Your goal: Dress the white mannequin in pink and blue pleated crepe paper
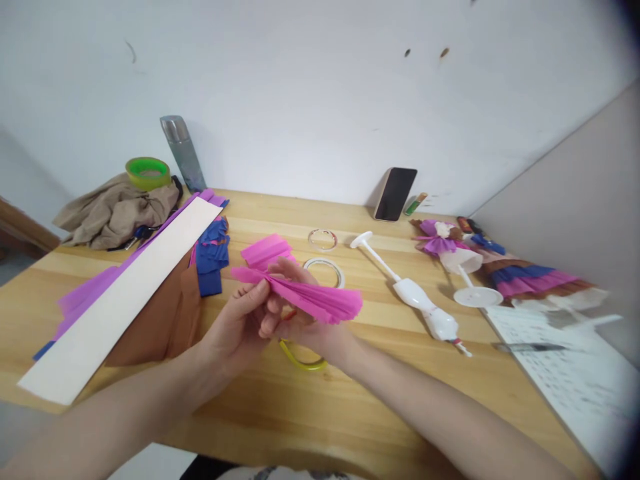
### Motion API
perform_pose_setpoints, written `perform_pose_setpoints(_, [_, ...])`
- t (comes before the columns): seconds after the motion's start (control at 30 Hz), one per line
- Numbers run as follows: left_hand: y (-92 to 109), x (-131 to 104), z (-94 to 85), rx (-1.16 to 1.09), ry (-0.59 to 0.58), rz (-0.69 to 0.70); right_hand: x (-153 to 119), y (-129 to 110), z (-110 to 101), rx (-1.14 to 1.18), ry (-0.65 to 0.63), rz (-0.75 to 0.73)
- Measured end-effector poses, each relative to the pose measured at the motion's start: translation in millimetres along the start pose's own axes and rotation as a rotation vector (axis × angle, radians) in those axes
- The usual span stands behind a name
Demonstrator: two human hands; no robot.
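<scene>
A pleated pink crepe paper strip (320,297) spreads like a fan to the right, bunched where my fingers meet. My left hand (245,317) pinches its gathered part between thumb and fingers. My right hand (300,323) is closed around the same gathers from the right, its fingers partly hidden by the paper. Another pink folded piece (267,251) lies on the table just behind. Under my right hand, a yellow-edged ring (305,365) shows in part. A white tape roll (325,267) and a clear ring (323,239) lie beyond it.
A white board strip (125,300) rests on brown (155,320), blue and purple paper at left. A bottle (184,153), cloth (117,210) and green tape (149,172) stand behind. At right are a white mannequin (425,307), phone (395,194), paper-dressed figures (540,277) and written sheet (570,367).
</scene>
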State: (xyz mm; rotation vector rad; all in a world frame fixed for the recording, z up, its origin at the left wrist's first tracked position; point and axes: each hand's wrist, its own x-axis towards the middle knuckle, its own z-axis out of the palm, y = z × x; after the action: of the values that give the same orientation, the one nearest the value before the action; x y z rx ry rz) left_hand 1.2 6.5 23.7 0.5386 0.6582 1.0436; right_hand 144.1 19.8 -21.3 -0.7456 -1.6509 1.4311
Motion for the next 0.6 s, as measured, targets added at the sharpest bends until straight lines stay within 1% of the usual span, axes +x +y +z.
perform_pose_setpoints(0.07, [-7, 1, 0.2, -0.032, 0.015, -0.044, 2, -4, -4, -0.017, 0.041, -0.086])
perform_pose_setpoints(0.13, [-12, 0, -0.9, -0.076, 0.019, -0.060, 2, -9, -10, -0.123, 0.099, -0.182])
perform_pose_setpoints(0.23, [-19, -1, -3.6, -0.130, -0.029, -0.092, 1, -13, -18, -0.298, 0.153, -0.216])
perform_pose_setpoints(0.33, [-24, -2, -6.1, -0.157, -0.049, -0.117, 1, -15, -20, -0.373, 0.165, -0.205])
perform_pose_setpoints(0.43, [-29, -2, -7.6, -0.154, -0.010, -0.124, 4, -19, -18, -0.344, 0.176, -0.145])
perform_pose_setpoints(0.53, [-31, -3, -7.8, -0.112, 0.019, -0.142, 7, -20, -16, -0.205, 0.162, -0.071])
perform_pose_setpoints(0.6, [-31, -5, -7.7, -0.054, 0.032, -0.202, 9, -19, -17, -0.041, 0.210, 0.029])
